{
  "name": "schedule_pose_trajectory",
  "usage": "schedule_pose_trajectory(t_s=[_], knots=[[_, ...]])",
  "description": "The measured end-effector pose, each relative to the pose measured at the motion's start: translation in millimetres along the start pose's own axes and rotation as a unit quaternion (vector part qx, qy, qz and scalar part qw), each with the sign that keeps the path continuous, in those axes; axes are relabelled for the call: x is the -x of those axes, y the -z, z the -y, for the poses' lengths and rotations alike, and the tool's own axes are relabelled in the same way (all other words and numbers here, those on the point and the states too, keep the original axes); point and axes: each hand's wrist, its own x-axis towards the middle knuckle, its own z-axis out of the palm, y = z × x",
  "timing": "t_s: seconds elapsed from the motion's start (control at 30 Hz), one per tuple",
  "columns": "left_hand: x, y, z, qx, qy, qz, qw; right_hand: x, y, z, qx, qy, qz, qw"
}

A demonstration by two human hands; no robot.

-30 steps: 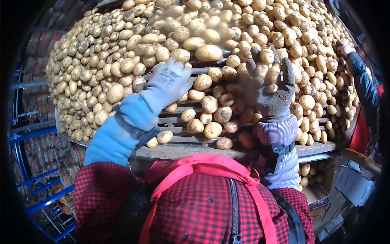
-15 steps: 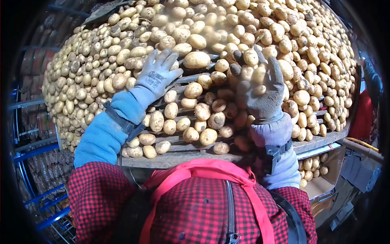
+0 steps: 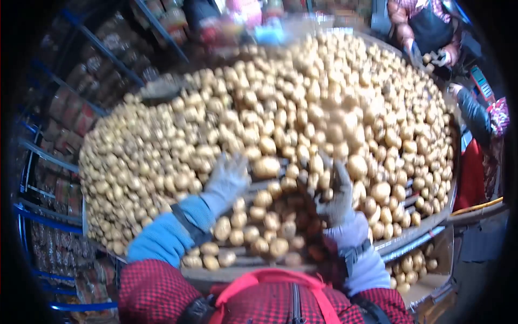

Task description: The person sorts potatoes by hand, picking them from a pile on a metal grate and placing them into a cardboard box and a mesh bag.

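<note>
A broad heap of potatoes point(image 3: 178, 140) covers the slatted table point(image 3: 256, 186). Gloved in grey, my left hand point(image 3: 226, 178) lies with its fingers spread on the potatoes, just left of a large potato point(image 3: 266, 167). My right hand point(image 3: 335, 197), also gloved, is turned upward at the right of the thinned-out patch, its fingers curved around several small potatoes point(image 3: 318, 174). Both hands are slightly blurred. Between my wrists, scattered potatoes point(image 3: 263, 227) rest on the dark slats.
Co-workers stand beyond the heap: a blurred person point(image 3: 245, 32) at the far edge, a person in an apron point(image 3: 429, 32) at top right, and another point(image 3: 477, 113) at the right. Below right is a box point(image 3: 445, 259) holding potatoes. Bagged goods point(image 3: 65, 119) fill racks at the left.
The view has tilted up, so the far edge and the other people now show, and both my hands appear lower. My right hand's fingers look more upright around the small potatoes.
</note>
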Motion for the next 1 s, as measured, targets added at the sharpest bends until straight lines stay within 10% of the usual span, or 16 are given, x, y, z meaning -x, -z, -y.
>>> schedule_pose_trajectory(t_s=[0.13,0.2,0.37,0.5,0.67,0.73,0.87,0.9,0.93,1.0], knots=[[-15.4,51.3,-4.5,-0.007,-0.009,0.115,0.993,0.2,13.8,-9.5,0.474,0.144,0.003,0.869],[-9.4,44.3,-4.9,-0.005,-0.039,0.058,0.998,1.3,-4.5,-3.5,0.296,0.014,-0.082,0.952],[-8.2,32.7,-3.0,0.023,-0.101,0.006,0.995,2.5,-1.2,-11.7,0.421,0.135,0.072,0.894],[-13.5,31.0,0.0,0.027,-0.161,-0.013,0.987,0.6,-4.0,-7.3,0.375,0.078,-0.037,0.923],[-15.2,15.0,5.5,0.077,-0.148,-0.045,0.985,6.3,-5.0,-7.4,0.452,0.134,0.073,0.879],[-18.2,27.6,9.0,0.152,-0.125,-0.067,0.978,5.9,-6.4,-5.2,0.619,0.193,0.122,0.752],[-37.7,52.5,1.9,0.432,0.061,-0.148,0.888,-0.5,32.6,3.4,0.346,0.065,0.111,0.929],[-49.4,69.4,-4.0,0.463,0.052,-0.206,0.860,0.3,34.6,-0.8,0.465,0.117,0.058,0.876],[-62.7,91.2,-7.6,0.487,0.049,-0.268,0.830,-6.8,46.8,-3.8,0.700,0.278,0.073,0.654],[-84.5,128.8,-14.7,0.500,-0.002,-0.299,0.813,0.9,13.0,3.5,0.286,0.004,-0.018,0.958]])
